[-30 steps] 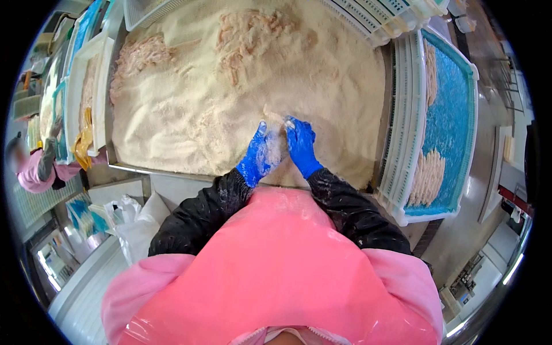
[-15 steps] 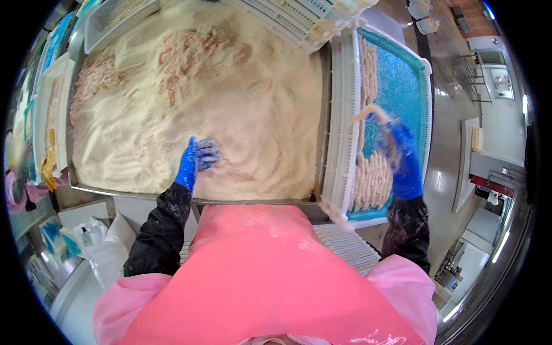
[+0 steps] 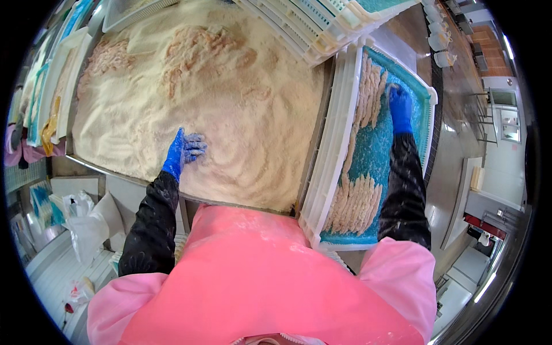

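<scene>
Glossy grey workroom floor runs along the right side. Beside it, a broad rectangular metal-rimmed tray holds pale, crumb-like powder with heaped pinkish raw strips toward its far side. Next to its right edge, a white perforated plastic crate, lined with a wet-looking blue sheet, carries crumb-coated strips in near and far groups. Both hands wear blue gloves: the left hand, thumb apart and fingers loosely bent, is over the powder, apparently holding nothing; the right hand, fingers curled down, is at the sheet beside the far group, its grasp hidden. Its black sleeve lies close beside the near group; a low sideways drag could knock those strips askew or rub off coating.
</scene>
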`<state>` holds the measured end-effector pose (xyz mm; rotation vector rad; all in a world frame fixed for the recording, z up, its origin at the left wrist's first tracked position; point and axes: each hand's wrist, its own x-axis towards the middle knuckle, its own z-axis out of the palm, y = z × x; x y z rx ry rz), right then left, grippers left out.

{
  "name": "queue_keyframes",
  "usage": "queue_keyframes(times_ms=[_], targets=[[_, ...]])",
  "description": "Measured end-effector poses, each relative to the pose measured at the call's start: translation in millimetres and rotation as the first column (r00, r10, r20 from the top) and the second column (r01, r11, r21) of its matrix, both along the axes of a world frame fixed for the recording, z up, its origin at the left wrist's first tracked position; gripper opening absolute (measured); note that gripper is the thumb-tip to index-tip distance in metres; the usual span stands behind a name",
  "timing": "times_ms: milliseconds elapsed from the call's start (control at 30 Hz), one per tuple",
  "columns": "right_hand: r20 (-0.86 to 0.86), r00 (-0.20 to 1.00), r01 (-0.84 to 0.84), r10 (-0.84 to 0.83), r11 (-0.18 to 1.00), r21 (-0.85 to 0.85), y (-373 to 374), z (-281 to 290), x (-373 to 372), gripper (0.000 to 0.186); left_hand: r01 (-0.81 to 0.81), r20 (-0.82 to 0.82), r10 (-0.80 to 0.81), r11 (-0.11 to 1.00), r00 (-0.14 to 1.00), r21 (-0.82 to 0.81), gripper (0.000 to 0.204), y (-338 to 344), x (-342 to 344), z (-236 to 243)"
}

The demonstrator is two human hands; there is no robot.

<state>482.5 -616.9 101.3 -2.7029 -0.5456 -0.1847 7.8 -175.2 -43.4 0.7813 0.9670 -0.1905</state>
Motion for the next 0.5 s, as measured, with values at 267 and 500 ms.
queue_keyframes(times_ms=[267, 500], targets=[[-0.195, 0.98, -0.036, 0.031, 0.999, -0.021, -14.7, -12.6, 25.8, 0.032, -0.001, 0.04, 0.001, 1.0, 0.999, -0.013, 0.067, 0.4, 2.8, -3.8], [0.17, 0.885, -0.463, 0.433, 0.786, 0.409, 159.6, 31.3, -136.3, 0.032, 0.18, 0.043, -0.178, 0.982, 0.983, -0.049, 0.054, 5.3, -2.0, 8.2]])
